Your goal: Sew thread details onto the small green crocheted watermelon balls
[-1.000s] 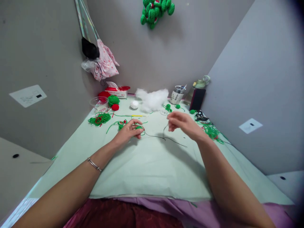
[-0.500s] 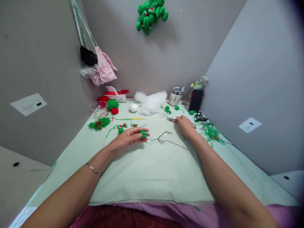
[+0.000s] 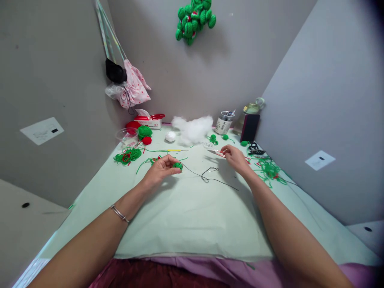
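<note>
My left hand (image 3: 162, 170) is closed on a small green crocheted piece (image 3: 178, 166), held just over the table. A dark thread (image 3: 193, 172) runs from that piece to a loose loop on the cloth, where a thin needle (image 3: 213, 169) seems to lie. In my right hand (image 3: 235, 158) is a pair of scissors (image 3: 220, 153) with red handles, blades pointing left. Behind my left hand, small green and red crocheted bits (image 3: 154, 160) are partly hidden. A crochet hook with a yellow grip (image 3: 174, 150) lies farther back.
White stuffing (image 3: 193, 130) is heaped at the back beside a white ball (image 3: 170, 137). Green yarn scraps lie left (image 3: 128, 156) and right (image 3: 270, 170). A pen tin (image 3: 224, 123), bottle (image 3: 252, 108) and dark phone-like slab (image 3: 250, 127) stand back right; a tissue box (image 3: 150, 122) sits back left.
My left hand has lifted the green piece slightly and turned it, drawing the thread straighter. My right hand has raised the scissors off the table. The view has shifted a little.
</note>
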A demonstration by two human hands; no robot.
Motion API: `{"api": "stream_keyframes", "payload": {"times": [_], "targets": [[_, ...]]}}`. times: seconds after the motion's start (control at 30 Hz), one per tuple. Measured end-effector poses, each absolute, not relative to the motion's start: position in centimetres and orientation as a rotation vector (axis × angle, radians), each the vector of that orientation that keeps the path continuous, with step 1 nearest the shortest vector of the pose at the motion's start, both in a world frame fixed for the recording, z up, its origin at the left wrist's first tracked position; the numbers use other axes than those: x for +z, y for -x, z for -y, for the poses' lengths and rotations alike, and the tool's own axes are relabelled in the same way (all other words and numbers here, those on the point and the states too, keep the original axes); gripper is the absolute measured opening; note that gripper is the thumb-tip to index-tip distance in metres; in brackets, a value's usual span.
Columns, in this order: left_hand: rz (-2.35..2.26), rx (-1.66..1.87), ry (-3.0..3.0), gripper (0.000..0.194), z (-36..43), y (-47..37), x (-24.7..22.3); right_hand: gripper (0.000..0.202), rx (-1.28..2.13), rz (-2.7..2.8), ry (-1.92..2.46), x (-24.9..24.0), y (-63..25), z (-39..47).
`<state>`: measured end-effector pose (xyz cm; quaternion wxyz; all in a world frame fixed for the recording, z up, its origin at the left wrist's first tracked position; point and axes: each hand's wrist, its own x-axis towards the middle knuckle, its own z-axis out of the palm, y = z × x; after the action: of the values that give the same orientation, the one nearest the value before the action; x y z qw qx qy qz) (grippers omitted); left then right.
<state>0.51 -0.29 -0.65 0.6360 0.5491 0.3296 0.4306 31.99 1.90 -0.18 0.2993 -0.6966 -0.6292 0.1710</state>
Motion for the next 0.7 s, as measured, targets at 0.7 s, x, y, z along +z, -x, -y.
{"api": "stream_keyframes", "payload": {"times": [0.7], "targets": [[-0.648,0.850,-1.185,0.028,1.1,-1.4,-1.8,0.037,1.461,1.327,1.117,-0.8,-21.7,2.2]]}}
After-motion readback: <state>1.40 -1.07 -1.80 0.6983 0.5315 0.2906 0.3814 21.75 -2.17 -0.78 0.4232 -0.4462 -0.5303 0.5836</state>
